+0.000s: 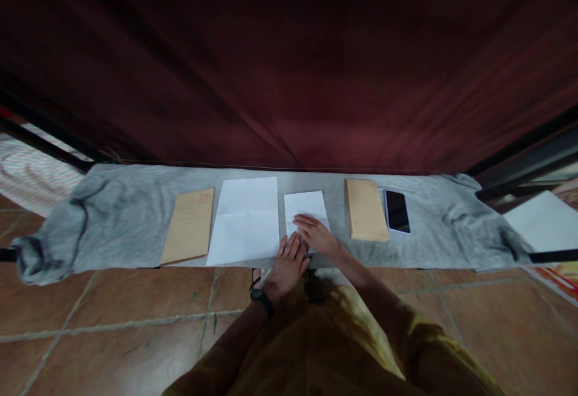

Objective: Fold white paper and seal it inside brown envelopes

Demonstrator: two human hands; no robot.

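A long grey fleecy cloth (442,221) covers the narrow surface in front of the person, with a dark red curtain-like fabric (289,83) rising directly behind its far edge and black metal bars (533,143) at both ends. On the cloth, a large white rectangular sheet of paper with faint crease lines (248,218) lies flat just left of a smaller white rectangle of creased paper (307,201), which sits near the middle, right in front of the person. The bare right hand (320,236) rests on the smaller paper with fingers extended and loosely together, while the left hand (289,263), above a black wristwatch (262,301), lies flat at its near edge, fingers slightly spread; neither is clenched around anything. Between them the hands hide the near part of this paper. Beyond the small paper, to the right, lies a stack of tan paper envelopes (366,209), with a dark-screened phone in a pale lilac case (397,211) just beside it. At the left, near the large sheet, is a single-looking tan paper envelope with reddish print (188,224). Whether any envelope contains something cannot be told. Terracotta floor tiles (149,297) show below.
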